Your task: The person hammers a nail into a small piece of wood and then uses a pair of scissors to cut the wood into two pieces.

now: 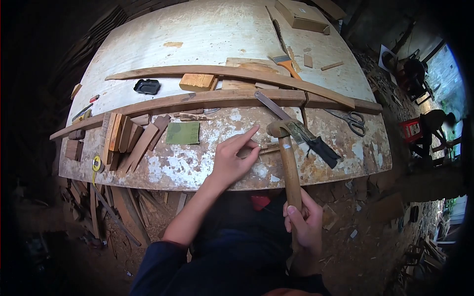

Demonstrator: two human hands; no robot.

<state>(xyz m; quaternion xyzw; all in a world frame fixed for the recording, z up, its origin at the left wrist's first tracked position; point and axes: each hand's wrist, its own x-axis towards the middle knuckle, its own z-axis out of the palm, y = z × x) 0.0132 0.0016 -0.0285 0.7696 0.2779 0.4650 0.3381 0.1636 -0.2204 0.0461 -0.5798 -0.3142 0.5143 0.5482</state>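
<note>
My right hand (305,219) is wrapped round the wooden handle of a hammer (290,172), whose head is up over the workbench (163,170). Close to the hammer head, my left hand (234,157) is low over the bench with its index finger stretched out. Its thumb and another finger pinch together at a small thing too fine to make out. Beside those fingertips lies a thin wooden strip (269,149), partly hidden by the hammer. A saw-like blade with a black-wrapped handle (323,151) rests just right of the hammer head.
Long wooden beams (207,100) cross the bench. Wood blocks (117,132), a tape measure (97,164) and green sandpaper (182,132) are at left. Scissors (354,122) lie at right, a paintbrush (286,64) and cardboard box (302,17) farther back. Another person (434,126) is at far right.
</note>
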